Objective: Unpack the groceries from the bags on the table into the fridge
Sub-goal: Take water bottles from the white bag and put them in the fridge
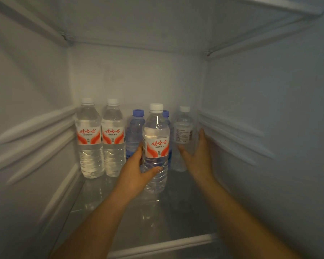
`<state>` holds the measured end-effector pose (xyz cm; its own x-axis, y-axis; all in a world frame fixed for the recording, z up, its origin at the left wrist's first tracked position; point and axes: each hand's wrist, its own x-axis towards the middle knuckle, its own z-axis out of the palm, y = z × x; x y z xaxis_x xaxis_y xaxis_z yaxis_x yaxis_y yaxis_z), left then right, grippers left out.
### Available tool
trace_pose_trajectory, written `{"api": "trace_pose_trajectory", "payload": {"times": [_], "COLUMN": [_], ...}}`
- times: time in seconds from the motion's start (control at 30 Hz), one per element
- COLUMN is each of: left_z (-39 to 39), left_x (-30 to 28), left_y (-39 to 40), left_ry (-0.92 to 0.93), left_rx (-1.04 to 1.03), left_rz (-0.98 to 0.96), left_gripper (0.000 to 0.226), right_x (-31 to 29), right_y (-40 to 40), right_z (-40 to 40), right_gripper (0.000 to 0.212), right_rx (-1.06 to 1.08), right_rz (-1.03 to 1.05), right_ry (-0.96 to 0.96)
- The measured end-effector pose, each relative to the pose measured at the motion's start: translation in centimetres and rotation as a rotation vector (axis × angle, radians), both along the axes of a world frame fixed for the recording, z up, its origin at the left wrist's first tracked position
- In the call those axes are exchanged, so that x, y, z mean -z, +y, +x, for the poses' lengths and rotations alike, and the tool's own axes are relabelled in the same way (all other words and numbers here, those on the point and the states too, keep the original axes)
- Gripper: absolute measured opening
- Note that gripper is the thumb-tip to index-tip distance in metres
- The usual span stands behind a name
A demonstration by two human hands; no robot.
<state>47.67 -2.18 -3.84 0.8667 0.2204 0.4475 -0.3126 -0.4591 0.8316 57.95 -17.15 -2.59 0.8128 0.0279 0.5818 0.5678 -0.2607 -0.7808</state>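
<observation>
Both forearms reach forward from the bottom of the head view into the fridge, over a glass shelf (185, 217) with a pale front rim. On that shelf, the left hand (137, 171) grips a clear water bottle with a red-and-white label (156, 146), thumb across its lower front and fingers wrapped behind, the bottle upright and standing ahead of the back row. The right hand (198, 152) is spread with straight fingers and holds nothing; it sits just beside a small clear bottle with a white label (182, 139) at the right end of the row, and whether it touches that bottle cannot be told. Against the back wall stand two more red-labelled bottles (101, 139) side by side on the left, then two blue bottles (135, 135), the second mostly hidden behind the held one. The step in hand looks like setting this bottle in place among those already stored. Next, the left hand likely needs to release the bottle once it stands steady, without knocking the blue ones behind, then both hands go back to the bags, which are out of sight.
</observation>
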Motion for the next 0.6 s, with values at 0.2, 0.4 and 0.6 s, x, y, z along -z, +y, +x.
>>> {"api": "trace_pose_trajectory", "payload": {"times": [0.2,0.4,0.6], "left_z": [-1.8,-5.4,-7.9], "left_x": [-0.3,-0.3,0.3], "left_y": [1.0,2.1,4.8], "left_ry": [0.025,0.011,-0.07], "left_rx": [0.005,-0.039,-0.344], "left_rz": [0.021,0.004,0.142], "left_gripper": [0.073,0.076,0.08], "right_x": [-1.0,-1.4,-1.0], "right_y": [0.9,3.7,8.2], "right_z": [-5.1,-7.5,-9.5], "right_gripper": [0.064,0.058,0.069], "right_rx": [-0.458,-0.668,-0.662], "right_rz": [-0.097,-0.189,-0.163], "right_ry": [0.127,0.175,0.154]}}
